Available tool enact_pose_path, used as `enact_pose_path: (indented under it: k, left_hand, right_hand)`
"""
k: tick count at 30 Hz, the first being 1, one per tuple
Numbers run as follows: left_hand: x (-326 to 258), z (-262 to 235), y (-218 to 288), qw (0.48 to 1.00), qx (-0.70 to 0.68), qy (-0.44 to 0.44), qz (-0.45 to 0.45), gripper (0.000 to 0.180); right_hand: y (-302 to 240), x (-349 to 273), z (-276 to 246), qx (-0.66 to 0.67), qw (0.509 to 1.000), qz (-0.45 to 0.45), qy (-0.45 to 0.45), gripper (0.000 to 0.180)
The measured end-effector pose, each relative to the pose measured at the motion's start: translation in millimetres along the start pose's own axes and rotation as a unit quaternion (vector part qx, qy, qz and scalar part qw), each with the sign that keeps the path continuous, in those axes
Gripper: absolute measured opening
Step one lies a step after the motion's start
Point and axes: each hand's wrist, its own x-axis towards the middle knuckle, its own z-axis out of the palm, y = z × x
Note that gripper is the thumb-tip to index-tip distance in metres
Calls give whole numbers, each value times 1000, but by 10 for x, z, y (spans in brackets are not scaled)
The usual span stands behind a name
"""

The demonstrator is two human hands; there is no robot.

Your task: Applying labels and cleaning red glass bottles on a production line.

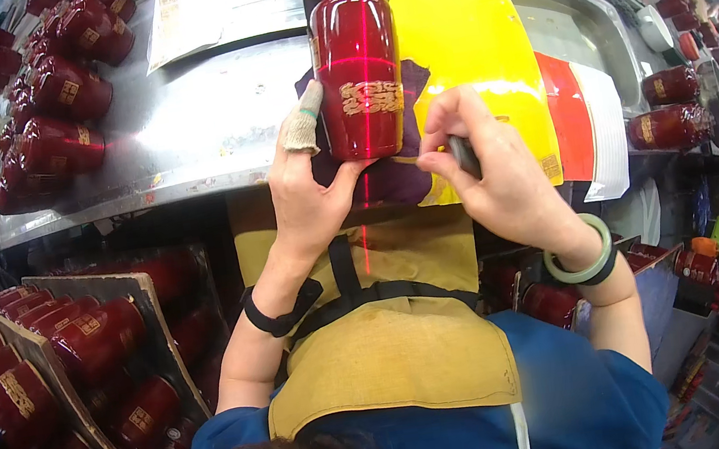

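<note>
Right now a glossy red bottle [358, 73] with a gold label lies on a purple cloth [389, 174] at the near edge of the steel counter [181, 130], a red laser cross falling over it. The left hand [307, 190] cups its lower end, a cloth-capped finger pressed to its side. The right hand [484, 165] is clenched round a small dark tool just beside the bottle. This looks like label alignment; the next move likely needs a steady hold. More red bottles [54, 111] crowd the counter's far left corner.
</note>
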Motion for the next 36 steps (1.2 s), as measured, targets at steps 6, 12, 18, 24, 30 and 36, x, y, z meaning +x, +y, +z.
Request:
enact_pose_path:
  k: [6, 12, 18, 24, 30, 36]
  left_hand:
    - [-11, -201, 93, 985, -123, -99, -70, 92]
    - [-60, -56, 44, 963, -233, -40, -130, 70]
    - [-69, 4, 81, 954, -265, -28, -136, 65]
    - [-74, 9, 96, 950, -279, -28, -140, 65]
    - [-100, 12, 78, 950, -274, -30, -148, 66]
    - [-110, 12, 85, 950, -273, -37, -148, 66]
  right_hand:
    - [-21, 126, 289, 53, 998, 24, 2, 32]
    - [32, 188, 374, 32, 999, 0, 12, 35]
    - [71, 140, 259, -9, 998, 46, 32, 23]
    - [127, 46, 282, 11, 988, 139, 67, 21]
    - [313, 25, 433, 72, 983, 134, 102, 20]
    - [345, 19, 477, 95, 979, 140, 111, 20]
